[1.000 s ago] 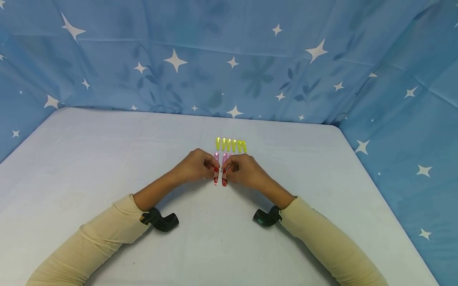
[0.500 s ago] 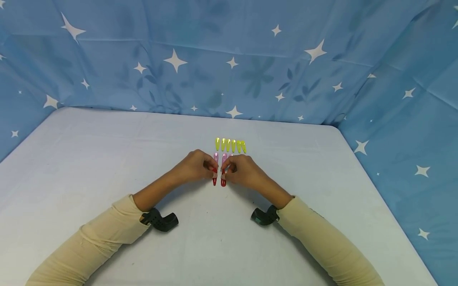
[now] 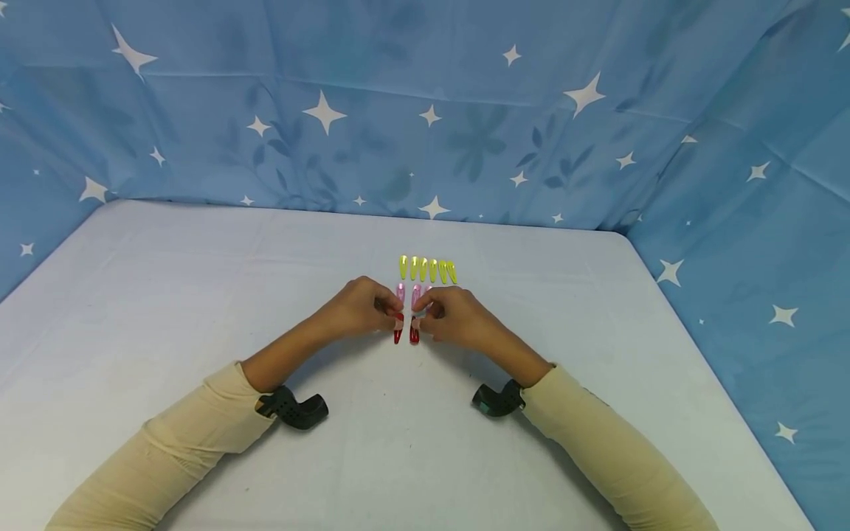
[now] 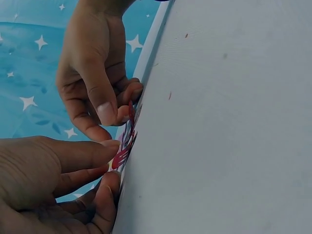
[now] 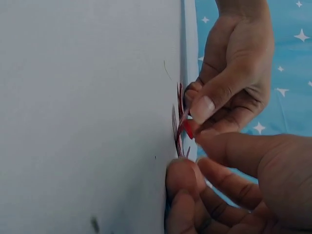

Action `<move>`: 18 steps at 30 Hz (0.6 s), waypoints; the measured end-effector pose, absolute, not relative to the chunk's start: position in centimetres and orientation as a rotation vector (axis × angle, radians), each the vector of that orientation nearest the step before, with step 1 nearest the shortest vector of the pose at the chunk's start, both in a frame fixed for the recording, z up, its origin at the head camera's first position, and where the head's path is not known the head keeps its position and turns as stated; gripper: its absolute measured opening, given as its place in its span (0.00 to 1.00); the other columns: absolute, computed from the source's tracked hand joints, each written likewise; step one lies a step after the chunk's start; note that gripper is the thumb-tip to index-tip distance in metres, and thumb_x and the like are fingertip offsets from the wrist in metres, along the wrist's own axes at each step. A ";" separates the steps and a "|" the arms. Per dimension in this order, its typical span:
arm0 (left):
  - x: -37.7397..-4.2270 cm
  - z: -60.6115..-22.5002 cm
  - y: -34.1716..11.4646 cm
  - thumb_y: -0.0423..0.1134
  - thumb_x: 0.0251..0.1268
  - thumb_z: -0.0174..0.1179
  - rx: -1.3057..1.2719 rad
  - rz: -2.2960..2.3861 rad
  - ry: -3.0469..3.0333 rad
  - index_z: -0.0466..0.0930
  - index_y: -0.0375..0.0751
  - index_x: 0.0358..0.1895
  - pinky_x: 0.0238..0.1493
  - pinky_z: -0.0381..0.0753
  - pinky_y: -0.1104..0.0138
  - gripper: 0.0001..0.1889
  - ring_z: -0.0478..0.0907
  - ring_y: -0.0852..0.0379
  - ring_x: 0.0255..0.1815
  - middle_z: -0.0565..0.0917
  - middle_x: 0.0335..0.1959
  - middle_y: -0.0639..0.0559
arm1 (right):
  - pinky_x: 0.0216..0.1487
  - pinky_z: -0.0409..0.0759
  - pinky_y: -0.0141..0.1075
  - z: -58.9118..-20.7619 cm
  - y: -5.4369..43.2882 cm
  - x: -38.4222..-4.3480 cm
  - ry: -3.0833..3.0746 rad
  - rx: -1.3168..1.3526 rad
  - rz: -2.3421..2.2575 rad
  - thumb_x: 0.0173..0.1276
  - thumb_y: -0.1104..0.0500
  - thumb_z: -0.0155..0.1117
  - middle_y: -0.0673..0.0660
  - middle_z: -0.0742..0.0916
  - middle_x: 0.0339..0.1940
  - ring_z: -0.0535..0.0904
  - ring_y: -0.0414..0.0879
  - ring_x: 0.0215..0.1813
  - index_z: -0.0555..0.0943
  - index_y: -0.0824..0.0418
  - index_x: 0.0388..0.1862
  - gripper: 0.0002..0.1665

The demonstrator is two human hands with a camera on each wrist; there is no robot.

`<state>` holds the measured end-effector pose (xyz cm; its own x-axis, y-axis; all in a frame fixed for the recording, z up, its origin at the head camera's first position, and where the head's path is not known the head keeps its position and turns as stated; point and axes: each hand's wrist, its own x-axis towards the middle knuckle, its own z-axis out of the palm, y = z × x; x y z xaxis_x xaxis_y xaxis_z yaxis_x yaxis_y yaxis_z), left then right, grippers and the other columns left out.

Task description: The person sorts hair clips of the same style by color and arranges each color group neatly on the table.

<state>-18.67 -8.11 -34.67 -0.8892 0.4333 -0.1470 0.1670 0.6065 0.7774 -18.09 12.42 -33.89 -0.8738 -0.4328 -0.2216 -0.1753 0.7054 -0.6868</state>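
Two red snap hair clips stand side by side on the white table, their lower ends showing below the fingers in the head view. My left hand [image 3: 358, 308] pinches the left red hair clip [image 3: 398, 336] between thumb and fingers. On the other side, my right hand [image 3: 458, 316] pinches the right red hair clip [image 3: 415, 336]. Fingertips cover the upper parts of both. Just beyond the hands lie pink hair clips [image 3: 401, 290], partly hidden by the right hand. The left wrist view has red clip prongs [image 4: 119, 159] close to the left fingertips.
A row of several yellow hair clips [image 3: 423, 269] lies behind the pink ones. The white table [image 3: 199, 295] extends widely on both sides and towards me. A blue star-patterned curtain [image 3: 398, 110] hangs behind and at the sides.
Both hands stay nearly in place. The left red clip now leans slightly, its lower end to the left. My right wrist has shifted slightly right since half a second ago.
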 end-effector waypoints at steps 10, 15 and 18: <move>-18.7 -34.4 -8.3 0.37 0.57 0.70 0.472 1.171 2.502 0.87 0.37 0.45 0.36 0.79 0.68 0.13 0.79 0.55 0.37 0.87 0.36 0.49 | 0.31 0.79 0.34 -33.1 13.8 -18.0 2.552 -0.598 -1.059 0.68 0.61 0.65 0.56 0.86 0.31 0.81 0.47 0.27 0.83 0.60 0.48 0.11; -18.8 -34.5 -8.7 0.39 0.59 0.70 0.481 1.167 2.519 0.87 0.38 0.45 0.35 0.79 0.68 0.13 0.79 0.56 0.37 0.87 0.37 0.49 | 0.29 0.77 0.36 -32.9 14.1 -18.0 2.567 -0.621 -1.086 0.70 0.58 0.63 0.58 0.86 0.30 0.82 0.49 0.28 0.83 0.61 0.48 0.11; -18.9 -34.6 -8.7 0.40 0.59 0.70 0.486 1.152 2.530 0.87 0.38 0.44 0.34 0.79 0.68 0.12 0.79 0.56 0.37 0.87 0.36 0.49 | 0.28 0.76 0.35 -33.2 14.4 -18.2 2.578 -0.602 -1.089 0.71 0.58 0.61 0.57 0.86 0.30 0.82 0.48 0.28 0.84 0.60 0.48 0.11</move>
<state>-18.91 -8.72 -34.56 -0.8914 0.4295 -0.1447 0.1728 0.6173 0.7675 -18.15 14.37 -33.24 -0.8746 -0.4762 -0.0912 -0.2665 0.6292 -0.7301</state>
